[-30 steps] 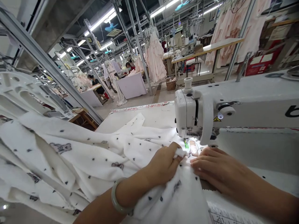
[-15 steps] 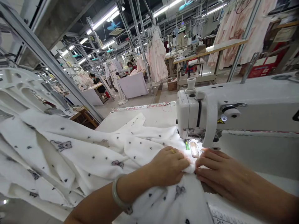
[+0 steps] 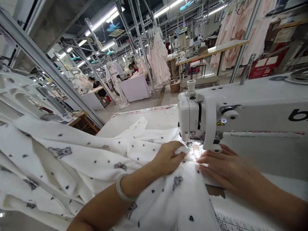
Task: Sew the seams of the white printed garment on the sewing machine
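Under both hands: cloth (image 3: 101, 163), white with small prints, its edge at the foot (image 3: 193, 148).
Left hand (image 3: 167, 158): closed, pinches a fold of cloth.
Right hand (image 3: 226, 170): open and flat, presses the cloth.
Machine (image 3: 240, 109): just beyond the fingers.
Progress: seemingly early; most cloth lies bunched left of the hands.

1. The head view looks forward and down from the person's head onto the surface (image 3: 158, 121).
2. It is near: left hand (image 3: 168, 158) and right hand (image 3: 223, 168) fill the lower middle, the sewing machine (image 3: 240, 109) just beyond.
3. Its upper half faces the far workshop hall (image 3: 166, 96).
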`<state>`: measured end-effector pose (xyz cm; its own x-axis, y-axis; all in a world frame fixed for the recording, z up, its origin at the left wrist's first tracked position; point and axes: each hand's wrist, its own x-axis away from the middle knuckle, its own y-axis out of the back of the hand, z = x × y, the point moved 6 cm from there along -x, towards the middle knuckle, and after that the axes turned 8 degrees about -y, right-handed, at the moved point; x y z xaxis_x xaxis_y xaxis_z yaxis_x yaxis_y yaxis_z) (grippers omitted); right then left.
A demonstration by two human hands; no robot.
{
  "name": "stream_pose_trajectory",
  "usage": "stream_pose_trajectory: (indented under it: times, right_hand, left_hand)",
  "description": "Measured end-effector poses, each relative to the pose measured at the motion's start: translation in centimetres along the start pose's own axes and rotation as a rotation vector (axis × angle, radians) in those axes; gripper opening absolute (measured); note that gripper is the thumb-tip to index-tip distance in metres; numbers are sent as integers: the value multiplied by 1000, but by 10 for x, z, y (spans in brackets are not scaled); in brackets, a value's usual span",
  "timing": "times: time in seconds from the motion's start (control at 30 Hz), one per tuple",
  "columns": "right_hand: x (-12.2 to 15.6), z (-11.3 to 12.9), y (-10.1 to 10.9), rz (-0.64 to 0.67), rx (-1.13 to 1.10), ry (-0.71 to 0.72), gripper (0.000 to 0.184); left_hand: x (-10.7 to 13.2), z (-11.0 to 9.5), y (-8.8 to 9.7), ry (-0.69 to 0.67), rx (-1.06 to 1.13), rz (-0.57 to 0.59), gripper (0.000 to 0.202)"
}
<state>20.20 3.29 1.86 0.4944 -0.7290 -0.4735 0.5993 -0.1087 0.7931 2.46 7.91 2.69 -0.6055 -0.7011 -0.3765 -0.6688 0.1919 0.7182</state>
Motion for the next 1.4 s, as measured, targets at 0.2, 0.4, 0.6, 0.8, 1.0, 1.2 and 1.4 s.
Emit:
stream_pose_trajectory:
  times: [0.2,0.4,0.6,0.8,1.0,1.2,1.4]
  right_hand:
    - [-2,2,-6,-19,8,-70,27]
    - [-3,6,-10,-78,20,-68,29]
    - [-1,11,-14,-72,53,-36,28]
    - [-5,0,-30,138,-114,-244,38]
    - [-12,-7,-28,286,-176,-296,40]
    - [-9,-11,-26,273,-169,-322,40]
    - [-4,-13,-22,246,-176,-342,37]
  left_hand:
    - [-1,-11,-2,-62,-202,-7,5]
    - [5,-15,-1,-180,-375,-85,10]
    - [6,-24,0,-274,-556,-67,19]
    - [4,-27,-14,-330,-476,154,10]
    - [6,-12,-10,3,-241,56,14]
    - [11,-9,-11,21,-144,-8,26]
    - [11,-16,-13,-257,-358,84,30]
